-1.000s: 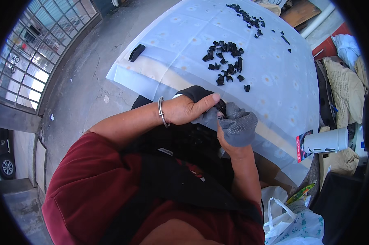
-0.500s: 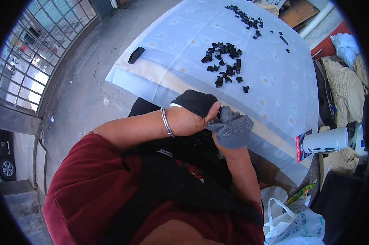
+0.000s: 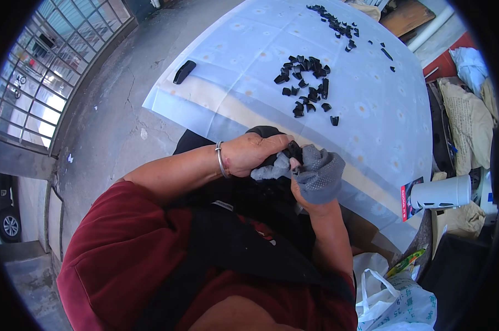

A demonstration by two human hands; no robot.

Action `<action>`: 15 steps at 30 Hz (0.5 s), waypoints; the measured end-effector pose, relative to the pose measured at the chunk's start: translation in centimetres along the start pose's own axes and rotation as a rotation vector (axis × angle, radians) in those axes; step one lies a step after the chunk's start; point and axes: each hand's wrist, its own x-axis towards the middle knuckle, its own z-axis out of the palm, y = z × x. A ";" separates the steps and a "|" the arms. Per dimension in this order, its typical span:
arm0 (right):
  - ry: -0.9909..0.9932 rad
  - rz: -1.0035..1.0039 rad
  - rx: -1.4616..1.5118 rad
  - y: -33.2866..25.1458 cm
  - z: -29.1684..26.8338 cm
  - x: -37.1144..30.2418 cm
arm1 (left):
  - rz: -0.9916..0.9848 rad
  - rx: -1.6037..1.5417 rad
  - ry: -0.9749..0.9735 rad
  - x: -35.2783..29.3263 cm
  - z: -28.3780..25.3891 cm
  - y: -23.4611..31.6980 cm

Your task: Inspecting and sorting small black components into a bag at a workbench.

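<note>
My left hand (image 3: 255,151), bare with a silver bangle at the wrist, is closed near the table's front edge. Its thumb presses a small black piece (image 3: 295,150). Dark material (image 3: 265,131) shows behind the fingers; its kind is unclear. My right hand (image 3: 318,174), in a grey dotted glove with a bare fingertip showing, is closed on the same small piece from the right. Grey fingers (image 3: 271,170) reach under the left hand. Beyond, a cluster of curved black pieces (image 3: 310,96) lies on the table. The inner fingers are partly hidden.
A white flowered cloth covers the table (image 3: 233,60). More black pieces (image 3: 337,25) lie at its far side, and a longer black part (image 3: 184,71) at the left edge. A white cylinder (image 3: 439,191) stands right; plastic bags (image 3: 398,300) sit lower right.
My left hand has turned, with its thumb now on the small black piece. The dark material has shifted behind the hand, and grey glove fingers now show under it.
</note>
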 end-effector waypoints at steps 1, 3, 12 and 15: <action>-0.001 0.001 0.001 0.1 -0.2 -0.1 | 0.107 0.114 0.005 0.0 0.1 0.0; -0.176 0.083 0.029 0.2 -0.6 -0.4 | 0.303 0.484 0.005 -0.2 0.0 0.9; -0.238 0.034 0.057 0.7 -2.0 0.0 | 0.721 1.033 0.030 0.6 -1.1 1.5; -0.152 0.094 0.108 0.7 -1.3 -0.4 | 0.644 1.076 0.020 0.2 -0.5 2.3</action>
